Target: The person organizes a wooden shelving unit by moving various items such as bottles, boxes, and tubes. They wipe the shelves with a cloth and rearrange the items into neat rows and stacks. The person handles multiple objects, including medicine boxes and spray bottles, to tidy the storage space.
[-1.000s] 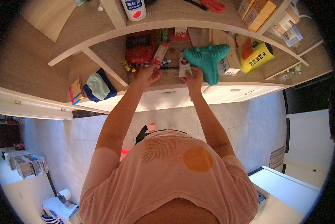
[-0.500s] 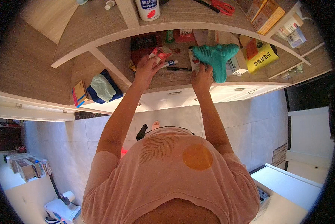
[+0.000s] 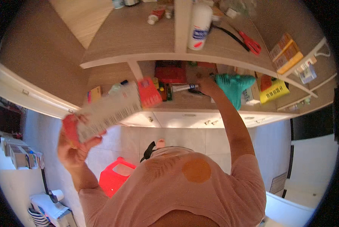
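My left hand (image 3: 76,147) is raised off the shelf on the left, gripping a long white and red carton (image 3: 109,111) by its lower end. The carton is tilted, with a barcode along its side, and is blurred by motion. Inside the lower compartment my right hand (image 3: 210,87) reaches in just left of a teal ridged massager-like object (image 3: 234,89); its fingers are smeared and I cannot make out what they touch. Beside that hand lie a white and blue tube (image 3: 184,87) and a black slim item (image 3: 195,92).
A red box (image 3: 170,72) stands farther back in the compartment. To the right are a yellow packet (image 3: 274,90) and a white box (image 3: 250,94). The shelf above holds a white bottle (image 3: 200,28) and red-handled scissors (image 3: 250,43). A red plastic stool (image 3: 116,176) is on the floor.
My left hand has left the compartment with the carton, moving left and toward me. My right hand has shifted deeper into the compartment. The view has tilted.
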The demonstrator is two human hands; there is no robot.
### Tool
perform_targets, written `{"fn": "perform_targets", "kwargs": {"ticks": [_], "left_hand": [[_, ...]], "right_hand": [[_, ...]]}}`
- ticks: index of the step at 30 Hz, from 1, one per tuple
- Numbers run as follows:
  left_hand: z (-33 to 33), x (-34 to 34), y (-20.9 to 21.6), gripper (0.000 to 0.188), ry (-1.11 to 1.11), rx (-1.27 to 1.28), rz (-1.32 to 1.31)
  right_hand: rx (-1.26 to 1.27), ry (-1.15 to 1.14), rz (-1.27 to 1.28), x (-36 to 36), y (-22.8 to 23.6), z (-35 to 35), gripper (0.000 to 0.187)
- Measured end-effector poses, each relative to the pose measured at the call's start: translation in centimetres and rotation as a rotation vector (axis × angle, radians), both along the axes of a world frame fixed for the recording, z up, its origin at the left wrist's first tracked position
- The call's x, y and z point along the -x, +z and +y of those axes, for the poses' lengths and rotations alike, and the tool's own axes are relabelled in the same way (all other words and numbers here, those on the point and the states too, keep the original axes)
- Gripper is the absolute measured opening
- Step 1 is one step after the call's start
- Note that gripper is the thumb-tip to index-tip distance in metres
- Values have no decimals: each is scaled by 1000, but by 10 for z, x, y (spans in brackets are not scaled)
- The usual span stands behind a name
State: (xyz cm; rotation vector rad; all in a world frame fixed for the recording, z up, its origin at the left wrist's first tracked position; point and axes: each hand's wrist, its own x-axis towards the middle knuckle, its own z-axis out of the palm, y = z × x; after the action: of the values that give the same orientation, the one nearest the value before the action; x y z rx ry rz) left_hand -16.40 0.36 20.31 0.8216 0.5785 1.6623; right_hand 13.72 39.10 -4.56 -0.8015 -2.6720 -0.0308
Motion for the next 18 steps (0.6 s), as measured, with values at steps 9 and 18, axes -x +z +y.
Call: {"fn": "perform_targets", "kwargs": {"ticks": [9, 18], "left_hand": [[132, 13, 72, 21, 204, 28, 150], [227, 30, 67, 30, -55, 342, 379]], "right_hand": [[310, 82, -218, 3, 28, 3, 13], [329, -31, -156, 0, 20, -8, 12]]}}
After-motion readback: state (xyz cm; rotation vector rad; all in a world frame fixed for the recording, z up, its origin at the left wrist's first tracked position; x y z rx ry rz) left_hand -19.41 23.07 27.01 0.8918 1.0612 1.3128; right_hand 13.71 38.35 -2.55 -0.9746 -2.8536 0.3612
